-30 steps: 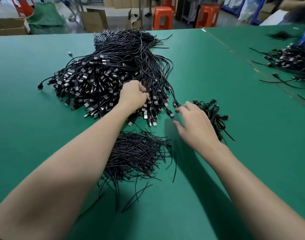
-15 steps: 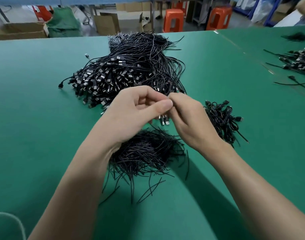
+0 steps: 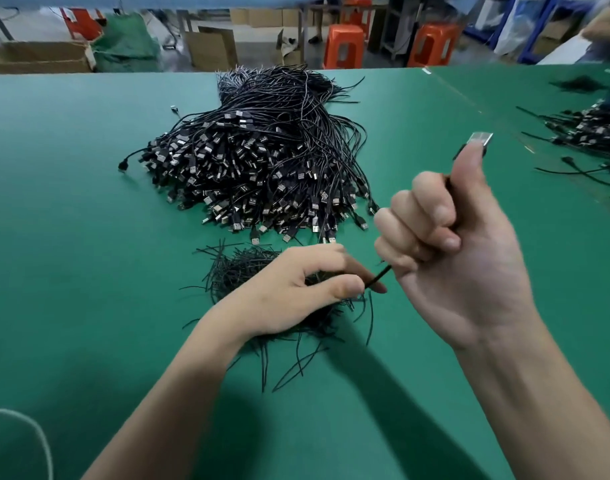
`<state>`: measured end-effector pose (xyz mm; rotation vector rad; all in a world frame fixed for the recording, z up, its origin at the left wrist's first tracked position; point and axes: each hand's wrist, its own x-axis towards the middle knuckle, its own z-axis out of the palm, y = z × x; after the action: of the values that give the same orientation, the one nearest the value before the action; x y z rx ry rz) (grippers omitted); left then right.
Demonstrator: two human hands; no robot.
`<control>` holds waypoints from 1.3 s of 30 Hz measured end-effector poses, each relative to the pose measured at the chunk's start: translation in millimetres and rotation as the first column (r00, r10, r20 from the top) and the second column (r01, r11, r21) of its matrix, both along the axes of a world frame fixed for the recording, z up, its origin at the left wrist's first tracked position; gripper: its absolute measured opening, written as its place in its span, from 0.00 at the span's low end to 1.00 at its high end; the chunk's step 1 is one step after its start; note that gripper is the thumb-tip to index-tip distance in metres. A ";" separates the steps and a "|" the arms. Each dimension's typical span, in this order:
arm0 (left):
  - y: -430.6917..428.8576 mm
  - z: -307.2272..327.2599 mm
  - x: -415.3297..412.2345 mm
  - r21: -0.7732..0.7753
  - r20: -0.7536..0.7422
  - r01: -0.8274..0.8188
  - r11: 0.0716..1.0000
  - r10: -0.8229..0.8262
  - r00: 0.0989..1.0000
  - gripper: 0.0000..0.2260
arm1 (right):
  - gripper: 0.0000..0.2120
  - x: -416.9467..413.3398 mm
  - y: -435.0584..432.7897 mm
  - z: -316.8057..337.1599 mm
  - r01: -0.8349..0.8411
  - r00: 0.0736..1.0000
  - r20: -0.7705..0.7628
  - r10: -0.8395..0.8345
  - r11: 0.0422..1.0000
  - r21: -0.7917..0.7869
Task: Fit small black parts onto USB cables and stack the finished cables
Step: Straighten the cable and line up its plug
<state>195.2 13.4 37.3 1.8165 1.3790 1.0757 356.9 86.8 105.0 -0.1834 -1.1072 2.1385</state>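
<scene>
Above the green counter (image 3: 71, 237), near its middle, the right hand (image 3: 469, 258) is raised with the palm toward the camera. Its grip is clamped on one USB cable (image 3: 378, 279): the fingers are curled round the wire and the thumb points up, with its tip pressed on the metal plug (image 3: 482, 138). The wire comes out under the fist and goes down to the left hand (image 3: 296, 292). The grip of that hand is also closed on the cable, with thumb and forefinger pinching its lower end. The left hand is just over a heap of thin black pieces (image 3: 234, 271) on the counter. Behind this heap lies the big pile of cables (image 3: 262, 161), with the plugs turned to the near side. Another pile of cables (image 3: 594, 129) lies far to the right. Two orange stools (image 3: 343, 45) stand behind the counter.
</scene>
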 end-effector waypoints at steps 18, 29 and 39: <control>22.6 66.1 1.5 0.265 -0.526 -0.194 0.945 0.310 0.792 0.05 | 0.34 -6.2 -13.6 -52.5 0.082 0.855 0.487 -0.180 0.973 0.215; -10.9 12.9 57.9 0.402 -0.223 -0.367 0.839 0.478 0.850 0.09 | 0.24 -14.1 14.3 -34.9 0.250 0.964 0.159 -0.212 0.925 -0.285; 6.1 -15.8 24.4 0.259 -0.045 -0.321 0.911 0.343 0.938 0.10 | 0.23 10.0 2.8 -11.6 0.234 0.971 -0.058 -0.233 0.972 0.013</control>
<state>219.7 19.4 21.5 1.8634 1.7189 1.4116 366.9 89.6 93.3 -0.2315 -1.0206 1.9118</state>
